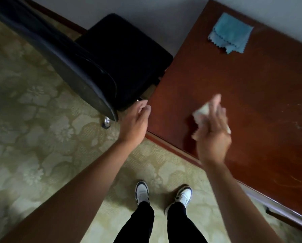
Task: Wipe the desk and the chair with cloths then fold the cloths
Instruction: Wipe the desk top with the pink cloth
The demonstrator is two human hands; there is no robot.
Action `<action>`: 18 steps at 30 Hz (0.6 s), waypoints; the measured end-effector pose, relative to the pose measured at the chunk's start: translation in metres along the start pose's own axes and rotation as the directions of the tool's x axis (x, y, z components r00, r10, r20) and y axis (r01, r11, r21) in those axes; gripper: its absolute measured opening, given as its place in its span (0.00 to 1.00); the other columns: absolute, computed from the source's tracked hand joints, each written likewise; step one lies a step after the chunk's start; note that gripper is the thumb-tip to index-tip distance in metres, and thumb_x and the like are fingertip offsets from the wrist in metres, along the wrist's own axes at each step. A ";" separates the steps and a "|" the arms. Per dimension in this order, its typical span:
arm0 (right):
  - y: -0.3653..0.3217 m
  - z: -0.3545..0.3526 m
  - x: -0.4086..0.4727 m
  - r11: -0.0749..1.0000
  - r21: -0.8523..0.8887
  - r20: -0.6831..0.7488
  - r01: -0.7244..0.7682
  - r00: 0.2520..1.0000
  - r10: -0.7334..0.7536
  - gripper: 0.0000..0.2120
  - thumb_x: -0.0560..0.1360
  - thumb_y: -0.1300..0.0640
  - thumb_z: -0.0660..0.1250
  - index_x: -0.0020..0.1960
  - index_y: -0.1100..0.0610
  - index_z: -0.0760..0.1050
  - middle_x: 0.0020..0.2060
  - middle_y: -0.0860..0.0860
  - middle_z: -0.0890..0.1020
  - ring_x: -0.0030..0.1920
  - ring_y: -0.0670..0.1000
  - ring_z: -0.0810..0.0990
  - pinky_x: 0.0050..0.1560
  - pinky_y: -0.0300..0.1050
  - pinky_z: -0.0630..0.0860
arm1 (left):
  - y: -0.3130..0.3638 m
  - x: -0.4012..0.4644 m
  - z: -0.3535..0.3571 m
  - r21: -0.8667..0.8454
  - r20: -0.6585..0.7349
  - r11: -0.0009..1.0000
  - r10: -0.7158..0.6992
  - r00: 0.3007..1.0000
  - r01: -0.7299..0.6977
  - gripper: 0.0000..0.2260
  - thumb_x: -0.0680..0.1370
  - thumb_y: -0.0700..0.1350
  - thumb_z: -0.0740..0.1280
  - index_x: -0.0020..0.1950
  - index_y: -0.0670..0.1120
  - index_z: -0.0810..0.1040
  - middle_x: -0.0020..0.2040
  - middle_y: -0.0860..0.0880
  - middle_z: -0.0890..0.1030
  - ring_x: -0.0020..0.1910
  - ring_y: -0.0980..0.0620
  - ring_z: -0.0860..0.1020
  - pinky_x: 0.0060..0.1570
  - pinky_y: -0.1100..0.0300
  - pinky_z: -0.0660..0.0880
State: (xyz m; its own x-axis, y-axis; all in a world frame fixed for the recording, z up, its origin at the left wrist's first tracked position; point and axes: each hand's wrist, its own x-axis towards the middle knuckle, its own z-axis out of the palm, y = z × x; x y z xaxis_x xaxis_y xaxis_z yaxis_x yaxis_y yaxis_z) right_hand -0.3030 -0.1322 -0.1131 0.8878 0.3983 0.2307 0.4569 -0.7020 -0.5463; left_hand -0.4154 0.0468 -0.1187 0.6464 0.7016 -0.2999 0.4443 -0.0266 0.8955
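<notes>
Right hand (211, 132) gripped a white cloth (202, 112) over the desk (251, 102); left hand (136, 120), loosely curled and empty, hovered beside the chair (94, 67).

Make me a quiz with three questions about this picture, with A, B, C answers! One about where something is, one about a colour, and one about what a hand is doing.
1. Where does the folded cloth lie?
A. on the desk
B. on the chair seat
C. on the carpet

2. What colour is it?
A. red
B. blue
C. black

3. What is the right hand doing?
A. hanging empty
B. gripping the chair
C. holding a pale cloth

Answers: 1 A, it rests on the red-brown desktop near the wall. 2 B, it is light blue. 3 C, its fingers hold a whitish cloth above the desk.
</notes>
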 end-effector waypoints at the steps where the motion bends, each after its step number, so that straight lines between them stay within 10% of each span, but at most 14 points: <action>1: 0.019 -0.010 -0.004 0.998 -0.056 -0.015 -0.041 0.999 0.040 0.23 0.81 0.62 0.62 0.75 0.54 0.67 0.74 0.52 0.68 0.75 0.57 0.63 0.68 0.61 0.71 | 0.000 0.001 0.004 0.025 0.013 1.000 -0.012 1.000 0.012 0.24 0.79 0.58 0.56 0.71 0.50 0.73 0.69 0.51 0.76 0.67 0.56 0.73 0.69 0.56 0.68; 14: 0.025 0.026 -0.068 0.980 -0.182 -0.092 -0.086 0.993 0.070 0.20 0.84 0.58 0.51 0.72 0.67 0.68 0.71 0.64 0.69 0.71 0.66 0.68 0.72 0.62 0.65 | -0.005 -0.002 0.011 -0.131 -0.053 0.990 -0.065 0.997 0.057 0.18 0.86 0.46 0.53 0.73 0.44 0.72 0.72 0.50 0.74 0.71 0.57 0.70 0.66 0.70 0.64; 18: -0.030 0.075 -0.057 0.994 -0.100 -0.031 0.054 0.998 -0.057 0.18 0.84 0.61 0.53 0.69 0.66 0.71 0.67 0.65 0.73 0.69 0.65 0.72 0.70 0.63 0.66 | -0.008 0.002 0.001 -0.309 0.039 0.934 -0.179 0.983 0.182 0.16 0.85 0.44 0.53 0.66 0.51 0.77 0.56 0.62 0.80 0.51 0.75 0.76 0.49 0.80 0.68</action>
State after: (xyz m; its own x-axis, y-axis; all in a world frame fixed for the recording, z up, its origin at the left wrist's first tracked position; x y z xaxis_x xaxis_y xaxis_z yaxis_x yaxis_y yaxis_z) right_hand -0.3714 -0.0899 -0.1706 0.8616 0.4192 0.2862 0.5071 -0.7350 -0.4501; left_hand -0.4167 0.0477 -0.1269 0.5802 0.6669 -0.4676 0.3407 0.3227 0.8830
